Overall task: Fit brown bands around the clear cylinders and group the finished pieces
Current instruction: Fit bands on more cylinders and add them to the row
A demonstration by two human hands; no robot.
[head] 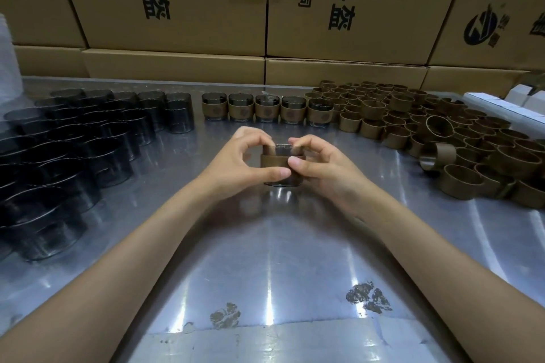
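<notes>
A clear smoky cylinder (281, 150) stands on the metal table (271, 244) at centre, with a brown band (274, 161) around its middle. My left hand (244, 162) grips its left side and my right hand (321, 165) its right side, thumbs on the band and fingertips at the rim. Bare clear cylinders (73, 150) crowd the left of the table. Loose brown bands (442, 138) are heaped on the right. A row of several banded cylinders (267, 109) lines the far middle.
Stacked cardboard boxes (182, 9) wall off the back edge of the table. White boxes (507, 103) lie at the far right. Dark scuff marks (368, 298) and a taped strip (265, 345) mark the near tabletop.
</notes>
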